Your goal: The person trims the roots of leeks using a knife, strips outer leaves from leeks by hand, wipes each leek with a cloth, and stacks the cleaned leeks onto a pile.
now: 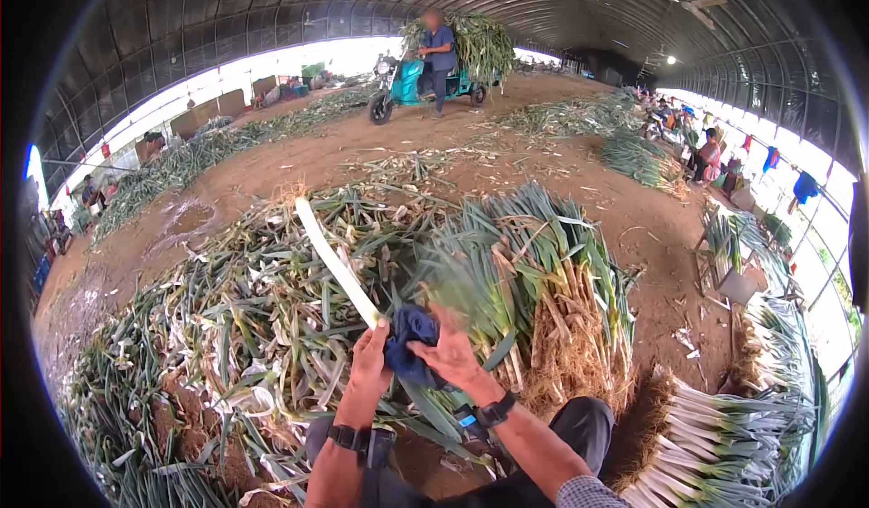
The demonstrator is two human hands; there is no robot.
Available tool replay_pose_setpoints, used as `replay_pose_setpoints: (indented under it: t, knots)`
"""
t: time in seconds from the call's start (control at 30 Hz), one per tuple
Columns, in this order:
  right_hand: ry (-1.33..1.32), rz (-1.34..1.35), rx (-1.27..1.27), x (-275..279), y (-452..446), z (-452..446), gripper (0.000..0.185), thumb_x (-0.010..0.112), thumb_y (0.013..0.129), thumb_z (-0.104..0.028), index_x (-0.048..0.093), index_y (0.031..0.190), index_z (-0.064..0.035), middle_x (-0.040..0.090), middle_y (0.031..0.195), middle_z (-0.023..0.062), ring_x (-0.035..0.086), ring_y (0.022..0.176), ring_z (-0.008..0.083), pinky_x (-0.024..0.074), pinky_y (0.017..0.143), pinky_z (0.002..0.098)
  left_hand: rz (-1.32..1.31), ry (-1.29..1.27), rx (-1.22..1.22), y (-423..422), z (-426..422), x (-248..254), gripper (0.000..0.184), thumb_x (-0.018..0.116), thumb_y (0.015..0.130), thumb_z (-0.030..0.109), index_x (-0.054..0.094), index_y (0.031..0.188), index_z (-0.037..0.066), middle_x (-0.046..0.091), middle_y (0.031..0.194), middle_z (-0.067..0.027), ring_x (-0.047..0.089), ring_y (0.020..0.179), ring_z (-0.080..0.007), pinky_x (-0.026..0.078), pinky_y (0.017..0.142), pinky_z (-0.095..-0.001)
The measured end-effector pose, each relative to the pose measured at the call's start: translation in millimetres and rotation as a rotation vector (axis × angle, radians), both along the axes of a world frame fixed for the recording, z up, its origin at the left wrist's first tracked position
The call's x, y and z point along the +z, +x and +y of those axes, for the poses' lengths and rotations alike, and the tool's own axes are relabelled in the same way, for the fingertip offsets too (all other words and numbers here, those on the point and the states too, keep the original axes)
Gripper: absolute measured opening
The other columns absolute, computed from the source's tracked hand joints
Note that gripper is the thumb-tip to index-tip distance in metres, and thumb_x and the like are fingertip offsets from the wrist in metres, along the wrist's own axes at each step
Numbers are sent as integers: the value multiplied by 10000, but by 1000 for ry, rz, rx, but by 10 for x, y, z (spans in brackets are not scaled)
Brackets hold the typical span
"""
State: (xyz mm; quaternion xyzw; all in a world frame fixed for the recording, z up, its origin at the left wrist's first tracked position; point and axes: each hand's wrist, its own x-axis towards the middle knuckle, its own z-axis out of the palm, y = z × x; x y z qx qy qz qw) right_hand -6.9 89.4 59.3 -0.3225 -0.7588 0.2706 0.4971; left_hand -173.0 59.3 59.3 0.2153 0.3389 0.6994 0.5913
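My left hand (368,360) is closed around a long green onion (335,259), its white stalk tilted up to the left with roots at the top. A bunched dark blue cloth (412,338) sits between my hands, against the onion's lower part. My right hand (453,354) grips the cloth from the right, thumb across it and the fingers partly blurred. Green leaves (433,413) trail below the cloth toward my lap. Just beyond my right hand lies a pile of untrimmed green onions (579,309) with brown roots.
Stripped leaves (244,327) cover the ground ahead and left. Clean white-stalked onions (697,436) lie in rows at right. A person (438,55) is at a teal three-wheeler (412,81) loaded with greens. Other people (709,153) sit along the right side.
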Motion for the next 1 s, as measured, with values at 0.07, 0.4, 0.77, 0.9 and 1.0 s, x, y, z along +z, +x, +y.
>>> replay_pose_setpoints:
  t: [0.07, 0.4, 0.77, 0.9, 1.0]
  knots:
    - [139, -94, -158, 63, -62, -173, 747, 779, 823, -276, 397, 1391, 22, 558, 1265, 236, 560, 1091, 419, 467, 936, 463, 14, -9, 9, -61, -73, -1, 255, 610, 995, 321, 627, 976, 67, 662, 851, -33, 651, 754, -148, 551, 656, -325]
    - [194, -383, 10, -550, -254, -514, 822, 722, 833, -432, 384, 1444, 3, 476, 1368, 306, 481, 1239, 502, 393, 1067, 539, 21, 91, -202, -539, 136, -1091, 305, 601, 963, 244, 651, 1151, 9, 690, 1024, -83, 669, 941, -214, 539, 857, -354]
    - [-283, -122, 170, -532, -127, -544, 499, 729, 848, -148, 537, 1273, 29, 669, 1075, 235, 674, 991, 352, 539, 828, 383, -76, 41, -189, -471, -326, -549, 172, 602, 970, 130, 658, 1027, -22, 687, 962, -98, 659, 887, -212, 539, 810, -354]
    - [-216, -132, -14, -412, -113, -631, 601, 726, 860, -196, 460, 1363, -3, 664, 1089, 229, 662, 971, 399, 533, 820, 427, -110, 34, -206, -454, -238, -604, 183, 600, 974, 141, 660, 1026, -24, 688, 956, -105, 665, 853, -217, 550, 779, -373]
    - [-19, -218, -164, -519, -86, -601, 727, 741, 849, -262, 375, 1421, -3, 576, 1241, 252, 582, 1085, 450, 477, 927, 484, -134, 28, -150, -432, -162, -738, 163, 615, 971, 158, 646, 992, 0, 674, 917, -82, 656, 829, -211, 542, 775, -377]
